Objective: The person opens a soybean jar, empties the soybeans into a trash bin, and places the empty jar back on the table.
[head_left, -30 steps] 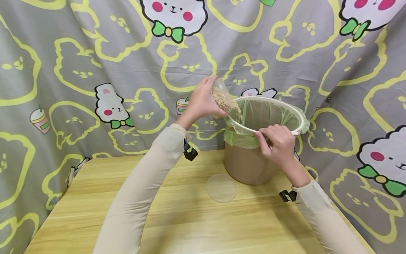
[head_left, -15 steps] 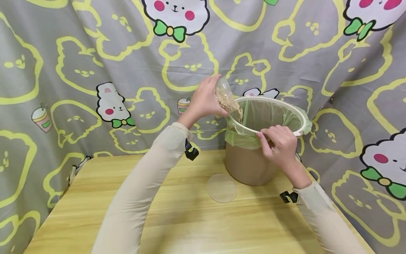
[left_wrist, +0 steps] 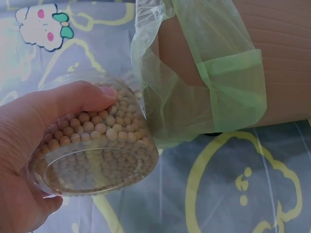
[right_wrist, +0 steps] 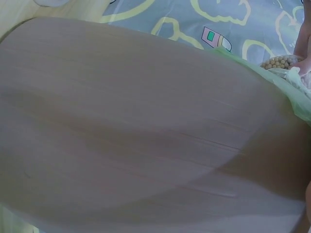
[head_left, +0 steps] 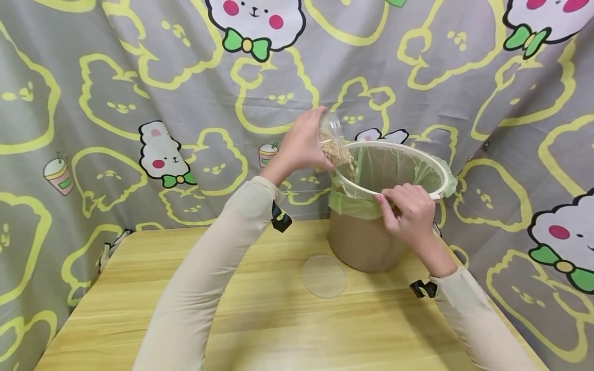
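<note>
My left hand [head_left: 301, 141] grips a clear plastic jar [head_left: 330, 123], tipped on its side over the left rim of a brown trash bin [head_left: 364, 245]. Round beige beans [head_left: 341, 155] slide out of its mouth into the bin. In the left wrist view, the thumb lies along the upper side of the jar [left_wrist: 99, 177], and beans [left_wrist: 92, 124] still fill much of it. A light green bag [head_left: 355, 205] lines the bin and folds over the outside. My right hand [head_left: 410, 214] pinches the bin's white rim ring [head_left: 424, 157] at the front.
A round clear lid [head_left: 324, 276] lies flat on the wooden table [head_left: 260, 319], in front of the bin. A grey patterned curtain [head_left: 195, 103] hangs close behind the bin and along both sides.
The left hand has moved slightly right and the jar is tilted a little further. More of its upper wall shows bare as beans run out. The right hand keeps its place on the rim.
</note>
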`<state>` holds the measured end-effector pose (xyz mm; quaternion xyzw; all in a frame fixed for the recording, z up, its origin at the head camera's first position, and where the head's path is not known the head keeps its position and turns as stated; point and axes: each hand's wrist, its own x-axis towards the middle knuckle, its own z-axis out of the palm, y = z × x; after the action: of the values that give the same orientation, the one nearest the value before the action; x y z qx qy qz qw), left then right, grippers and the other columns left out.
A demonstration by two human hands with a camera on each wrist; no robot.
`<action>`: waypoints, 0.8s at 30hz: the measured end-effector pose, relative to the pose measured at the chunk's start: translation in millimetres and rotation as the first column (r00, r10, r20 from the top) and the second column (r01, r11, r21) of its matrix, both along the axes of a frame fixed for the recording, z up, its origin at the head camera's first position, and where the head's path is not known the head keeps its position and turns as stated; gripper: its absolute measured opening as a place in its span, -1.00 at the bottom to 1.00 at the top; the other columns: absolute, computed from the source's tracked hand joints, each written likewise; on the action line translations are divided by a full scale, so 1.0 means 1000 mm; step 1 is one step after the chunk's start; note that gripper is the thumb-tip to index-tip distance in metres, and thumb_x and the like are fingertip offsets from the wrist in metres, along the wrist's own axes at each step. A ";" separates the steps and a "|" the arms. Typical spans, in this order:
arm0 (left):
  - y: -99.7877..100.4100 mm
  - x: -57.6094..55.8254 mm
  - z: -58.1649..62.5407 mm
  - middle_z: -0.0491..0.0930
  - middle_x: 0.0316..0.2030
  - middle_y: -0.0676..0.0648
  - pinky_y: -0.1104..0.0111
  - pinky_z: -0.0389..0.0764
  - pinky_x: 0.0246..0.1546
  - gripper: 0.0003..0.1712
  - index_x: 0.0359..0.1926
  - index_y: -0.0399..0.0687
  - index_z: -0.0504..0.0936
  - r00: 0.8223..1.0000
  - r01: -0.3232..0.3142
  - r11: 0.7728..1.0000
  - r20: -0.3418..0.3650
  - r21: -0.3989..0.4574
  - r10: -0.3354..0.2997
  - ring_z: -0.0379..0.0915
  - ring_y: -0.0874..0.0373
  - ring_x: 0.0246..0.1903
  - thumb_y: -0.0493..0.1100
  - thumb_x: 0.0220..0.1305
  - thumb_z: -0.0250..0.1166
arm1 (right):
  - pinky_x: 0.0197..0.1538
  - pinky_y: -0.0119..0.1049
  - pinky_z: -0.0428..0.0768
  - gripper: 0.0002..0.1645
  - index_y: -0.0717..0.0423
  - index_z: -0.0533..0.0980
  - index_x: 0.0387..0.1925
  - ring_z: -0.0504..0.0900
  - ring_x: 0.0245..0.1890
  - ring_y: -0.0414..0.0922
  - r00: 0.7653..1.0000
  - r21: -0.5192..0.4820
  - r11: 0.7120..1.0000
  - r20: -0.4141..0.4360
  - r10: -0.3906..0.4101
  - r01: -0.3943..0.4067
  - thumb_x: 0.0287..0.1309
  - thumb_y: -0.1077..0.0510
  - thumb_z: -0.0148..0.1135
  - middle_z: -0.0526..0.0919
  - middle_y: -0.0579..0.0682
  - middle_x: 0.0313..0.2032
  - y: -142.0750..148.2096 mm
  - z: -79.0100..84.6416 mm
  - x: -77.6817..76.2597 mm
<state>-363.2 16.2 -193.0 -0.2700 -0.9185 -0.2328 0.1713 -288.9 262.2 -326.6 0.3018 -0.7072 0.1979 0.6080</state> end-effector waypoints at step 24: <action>0.001 0.004 0.002 0.23 0.43 -0.08 0.23 0.45 0.34 0.48 0.58 -0.05 0.12 0.996 0.040 0.998 -0.072 -0.053 -0.043 0.25 0.01 0.36 0.07 -0.37 0.76 | -0.46 -0.03 0.38 -0.63 0.19 0.63 -0.55 0.37 -0.67 0.01 1.000 0.029 1.000 0.002 -0.013 0.013 0.29 0.04 0.23 0.51 0.04 -0.70 0.003 0.001 0.002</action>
<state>-358.8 17.4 -191.3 -0.3016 -0.9114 -0.2028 0.1928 -287.2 265.1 -325.9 0.3056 -0.7125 0.1841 0.6042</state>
